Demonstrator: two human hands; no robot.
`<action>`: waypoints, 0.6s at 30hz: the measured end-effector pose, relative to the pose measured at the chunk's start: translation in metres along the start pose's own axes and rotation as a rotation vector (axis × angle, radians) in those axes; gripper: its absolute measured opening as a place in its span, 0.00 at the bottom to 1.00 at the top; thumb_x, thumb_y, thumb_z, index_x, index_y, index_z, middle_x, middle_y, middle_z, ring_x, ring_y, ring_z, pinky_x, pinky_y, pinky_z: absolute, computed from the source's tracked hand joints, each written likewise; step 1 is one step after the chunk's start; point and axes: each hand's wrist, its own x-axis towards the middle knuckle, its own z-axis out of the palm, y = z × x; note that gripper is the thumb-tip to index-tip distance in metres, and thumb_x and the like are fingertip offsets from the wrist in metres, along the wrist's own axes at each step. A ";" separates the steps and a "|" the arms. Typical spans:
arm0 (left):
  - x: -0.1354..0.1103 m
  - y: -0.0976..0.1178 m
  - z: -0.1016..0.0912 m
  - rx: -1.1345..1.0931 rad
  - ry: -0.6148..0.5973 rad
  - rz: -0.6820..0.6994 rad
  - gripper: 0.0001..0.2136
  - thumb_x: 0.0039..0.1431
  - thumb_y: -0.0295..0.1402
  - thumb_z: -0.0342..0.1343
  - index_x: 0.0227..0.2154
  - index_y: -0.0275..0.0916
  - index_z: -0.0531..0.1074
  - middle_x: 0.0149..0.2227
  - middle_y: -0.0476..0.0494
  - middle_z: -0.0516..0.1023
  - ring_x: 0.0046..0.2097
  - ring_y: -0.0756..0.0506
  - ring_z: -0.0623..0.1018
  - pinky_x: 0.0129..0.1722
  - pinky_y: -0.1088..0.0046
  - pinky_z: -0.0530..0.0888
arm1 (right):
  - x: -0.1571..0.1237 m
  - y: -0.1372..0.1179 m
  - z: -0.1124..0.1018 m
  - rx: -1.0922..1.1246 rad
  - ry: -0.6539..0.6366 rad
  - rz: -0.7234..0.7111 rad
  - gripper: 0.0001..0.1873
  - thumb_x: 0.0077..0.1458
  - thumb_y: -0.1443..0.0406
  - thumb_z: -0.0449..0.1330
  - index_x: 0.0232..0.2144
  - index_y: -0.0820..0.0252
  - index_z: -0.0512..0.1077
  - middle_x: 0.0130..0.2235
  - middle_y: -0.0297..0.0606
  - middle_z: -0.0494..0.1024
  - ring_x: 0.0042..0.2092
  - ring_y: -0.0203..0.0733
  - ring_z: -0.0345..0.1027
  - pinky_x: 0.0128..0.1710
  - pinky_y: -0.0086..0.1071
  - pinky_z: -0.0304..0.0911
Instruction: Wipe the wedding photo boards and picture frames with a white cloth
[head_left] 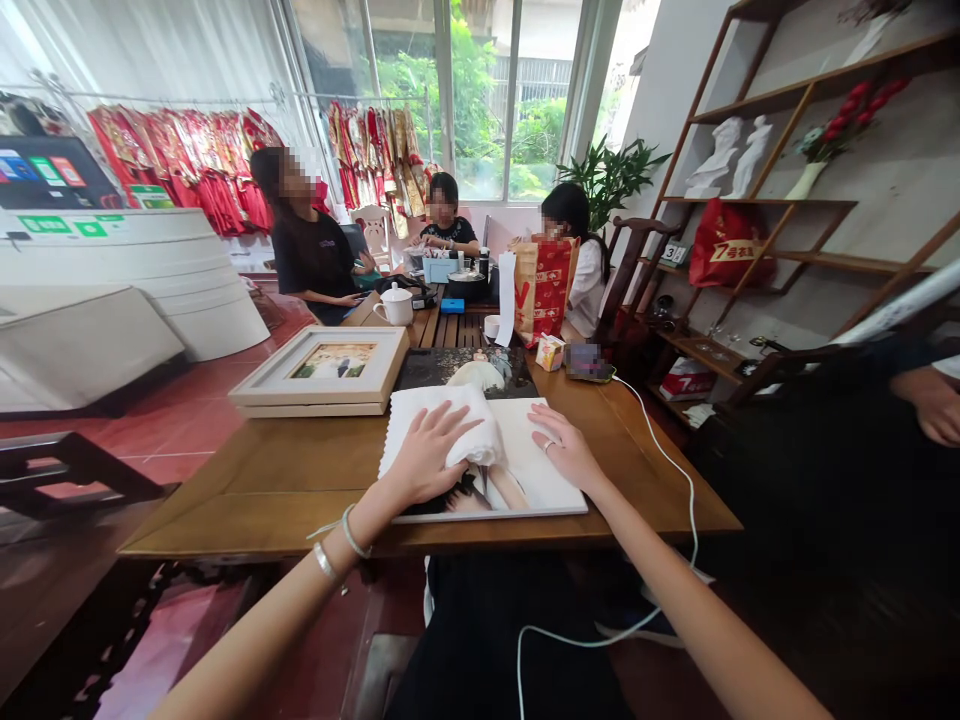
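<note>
1. My left hand (431, 450): fingers spread wide, laid on bunched white cloth (487, 440).
2. My right hand (568, 450): fingers extended, resting on right side of photo panel (529, 430).
3. Cloth lies on panel's left part; panel sits at near edge of table (285, 480).
4. Just beyond: dark picture (517, 372); framed photo (334, 360) to the left.
5. Farther: patterned paper bag (541, 290), lidded white pot (395, 306).

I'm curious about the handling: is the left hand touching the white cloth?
Touching: the head view shows the left hand lying spread across the white cloth, with no gap visible.
</note>
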 end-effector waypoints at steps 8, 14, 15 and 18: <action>-0.007 -0.001 0.000 -0.037 0.005 0.038 0.27 0.56 0.38 0.49 0.60 0.48 0.58 0.65 0.47 0.55 0.66 0.36 0.49 0.62 0.49 0.47 | 0.001 -0.005 -0.001 0.030 0.033 0.021 0.14 0.50 0.64 0.60 0.40 0.55 0.77 0.54 0.44 0.72 0.58 0.50 0.63 0.61 0.49 0.53; -0.024 0.021 -0.002 -0.050 -0.018 0.049 0.28 0.56 0.40 0.50 0.61 0.49 0.56 0.66 0.48 0.52 0.67 0.35 0.47 0.62 0.46 0.45 | 0.001 -0.007 -0.001 -0.012 0.016 0.001 0.14 0.48 0.67 0.60 0.39 0.56 0.78 0.53 0.45 0.73 0.58 0.50 0.63 0.61 0.50 0.53; -0.030 0.028 -0.003 -0.054 -0.029 0.055 0.30 0.55 0.41 0.51 0.62 0.50 0.55 0.66 0.48 0.51 0.67 0.35 0.46 0.62 0.46 0.44 | 0.001 -0.007 0.000 -0.024 0.013 0.000 0.14 0.48 0.67 0.60 0.39 0.56 0.78 0.53 0.45 0.73 0.58 0.50 0.62 0.61 0.50 0.53; -0.048 0.054 -0.006 -0.070 -0.073 0.072 0.34 0.52 0.40 0.54 0.63 0.52 0.51 0.67 0.49 0.47 0.67 0.34 0.43 0.62 0.44 0.42 | 0.000 -0.007 0.000 -0.038 0.011 -0.010 0.13 0.49 0.67 0.60 0.38 0.56 0.78 0.53 0.44 0.73 0.58 0.50 0.62 0.61 0.50 0.53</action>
